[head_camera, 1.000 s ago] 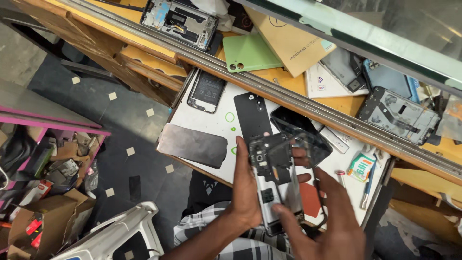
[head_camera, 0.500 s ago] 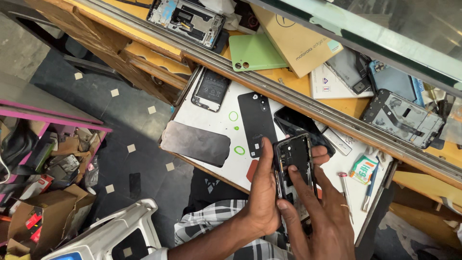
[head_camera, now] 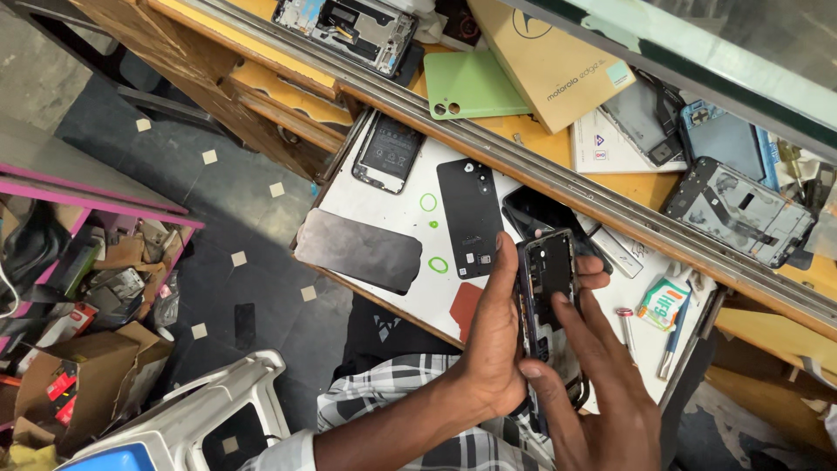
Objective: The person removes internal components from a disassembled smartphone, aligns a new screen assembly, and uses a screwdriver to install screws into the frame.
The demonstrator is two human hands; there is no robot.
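An opened dark phone body stands on its long edge between the two hands, its inner side with black plates turned up to the camera. The left hand closes around its left edge, thumb lying along that side and fingertips showing past the right edge near the top. The right hand comes up from below with fingers loosely spread; its fingertips press on the lower inside of the body, and it grips nothing else.

Just beyond the left thumb a black back cover lies flat on a white work mat, which also carries small green rings. Farther left of the left hand a dark screen panel overhangs the mat's edge, and beyond it lies a phone with its battery exposed. To the right of the right hand lie a small green-and-white packet and a thin blue tool. Well beyond both hands, past a metal rail, rest a green back cover, a tan box and a grey phone frame.
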